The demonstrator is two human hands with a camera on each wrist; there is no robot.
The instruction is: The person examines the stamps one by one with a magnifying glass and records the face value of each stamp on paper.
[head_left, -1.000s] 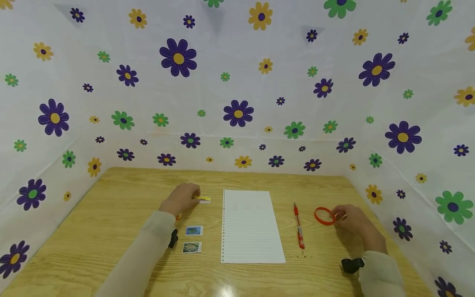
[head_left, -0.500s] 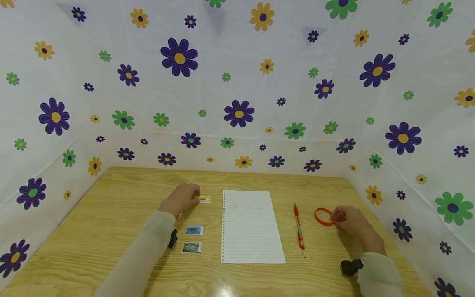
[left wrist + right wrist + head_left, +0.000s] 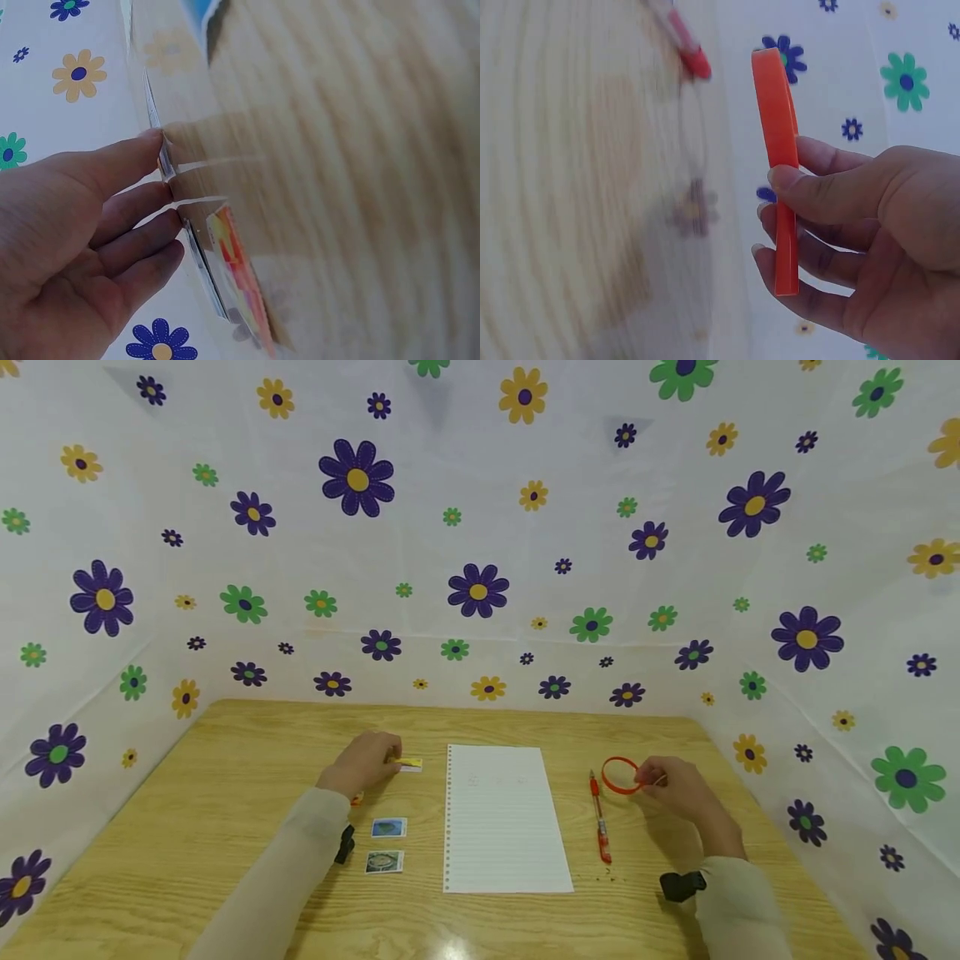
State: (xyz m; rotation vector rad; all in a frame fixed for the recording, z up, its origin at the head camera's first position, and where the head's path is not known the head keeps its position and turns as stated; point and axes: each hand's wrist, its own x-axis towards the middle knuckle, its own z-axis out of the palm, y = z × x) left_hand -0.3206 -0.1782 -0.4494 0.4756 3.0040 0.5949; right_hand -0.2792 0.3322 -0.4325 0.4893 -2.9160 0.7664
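Observation:
In the head view my left hand (image 3: 363, 762) is at the left, its fingertips by a yellow and white stamp (image 3: 410, 765). In the left wrist view its thumb and fingertips touch thin flat pieces seen nearly edge-on, beside a red and yellow stamp (image 3: 240, 274). My right hand (image 3: 678, 785) pinches a red magnifying glass (image 3: 622, 776) by its handle, with the round frame pointing left. Edge-on in the right wrist view, the orange-red frame (image 3: 776, 112) is held above the table between thumb and fingers.
A lined sheet (image 3: 506, 835) with faint marks lies mid-table. A red pen (image 3: 600, 818) is to its right, with dark crumbs below. To its left lie a blue stamp (image 3: 389, 827) and a green one (image 3: 384, 862). A white flowered sheet (image 3: 480, 527) surrounds the table.
My right hand has moved left and farther from me, bringing the magnifying glass nearer the pen. The left hand stays in nearly the same place. The head view has shifted slightly.

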